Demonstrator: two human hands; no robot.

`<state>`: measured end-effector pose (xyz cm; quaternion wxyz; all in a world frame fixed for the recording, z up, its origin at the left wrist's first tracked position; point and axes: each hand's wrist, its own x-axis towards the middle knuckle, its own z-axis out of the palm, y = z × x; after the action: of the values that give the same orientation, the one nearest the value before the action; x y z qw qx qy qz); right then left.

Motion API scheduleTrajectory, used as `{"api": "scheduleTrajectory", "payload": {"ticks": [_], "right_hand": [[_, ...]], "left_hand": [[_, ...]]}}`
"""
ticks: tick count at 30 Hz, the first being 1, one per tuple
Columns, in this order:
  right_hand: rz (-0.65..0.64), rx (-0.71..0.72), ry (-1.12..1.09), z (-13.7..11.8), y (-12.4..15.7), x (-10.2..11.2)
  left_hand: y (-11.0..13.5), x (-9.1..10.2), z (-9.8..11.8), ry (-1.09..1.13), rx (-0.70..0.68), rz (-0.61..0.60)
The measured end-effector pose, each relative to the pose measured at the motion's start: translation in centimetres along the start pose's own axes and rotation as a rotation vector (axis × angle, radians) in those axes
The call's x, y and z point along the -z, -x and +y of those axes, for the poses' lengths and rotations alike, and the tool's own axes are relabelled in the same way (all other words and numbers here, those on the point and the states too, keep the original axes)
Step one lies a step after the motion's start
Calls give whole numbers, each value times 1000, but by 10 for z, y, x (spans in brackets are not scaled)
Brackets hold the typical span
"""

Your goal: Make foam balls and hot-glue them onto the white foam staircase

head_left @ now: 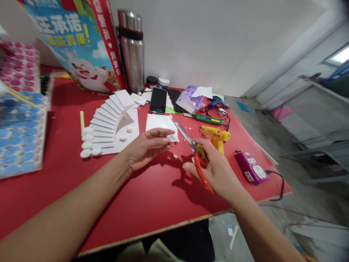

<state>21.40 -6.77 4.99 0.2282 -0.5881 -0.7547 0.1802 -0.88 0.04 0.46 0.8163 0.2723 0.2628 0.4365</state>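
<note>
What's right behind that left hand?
Beyond the left hand, which holds a small white piece, a white sheet lies on the red tabletop. The hand hides part of the sheet's near side, so I can't tell what's there.

Bare red desk (152,203) stretches between my forearms to the near edge, leaving a low sideways path beneath the scissors (191,142) in my right hand (215,167). Their blades slant up beside my left hand (148,147), in the way of a straight pass between the two. A second free strip runs back between the flowers (20,134) and the cards (105,120) as far as the box (89,58). Ahead, the phone (158,100) and tall flask (133,58) block my way to the wall (196,47). Rightward, the glue gun (217,136) stands just past my hand, the cutter (209,119) behind it; a bare gap parts it from the purple case (251,169).
</note>
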Motion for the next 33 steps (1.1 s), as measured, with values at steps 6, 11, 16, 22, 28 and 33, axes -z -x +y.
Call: {"api": "scheduleTrajectory", "payload": {"ticks": [6,11,16,22,28,33], "right_hand": [[6,138,128,3,1,-9],[32,136,165,2,0,-14],[54,152,163,3,-2,-15],[53,140,161,4,-2,-16],[80,156,180,6,-2,-16],[89,122,97,5,-2,-16]], "left_hand": [[-1,0,-1,85,-31,-19],[-1,-1,-1,92,-19,-35],[-1,-4,-2,75,-37,-12],[0,-2,-3,27,-70,2],[-1,-3,-4,30,-69,28],[-1,-4,-2,55,-49,13]]}}
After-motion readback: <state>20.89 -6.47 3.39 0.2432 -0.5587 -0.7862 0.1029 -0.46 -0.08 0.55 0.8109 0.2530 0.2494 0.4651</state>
